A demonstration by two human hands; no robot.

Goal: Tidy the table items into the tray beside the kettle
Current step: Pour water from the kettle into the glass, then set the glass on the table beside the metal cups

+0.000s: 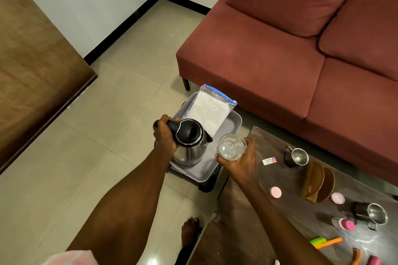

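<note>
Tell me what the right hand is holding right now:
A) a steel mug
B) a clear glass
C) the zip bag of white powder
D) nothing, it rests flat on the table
B: the right hand has its fingers curled round a clear glass, held beside the spout of the kettle above the grey tray, while the left hand grips the kettle's handle.

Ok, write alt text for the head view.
A person's left hand grips a steel kettle in a grey tray while the right hand holds a clear glass beside it. Metal mugs stand on the table.
</note>
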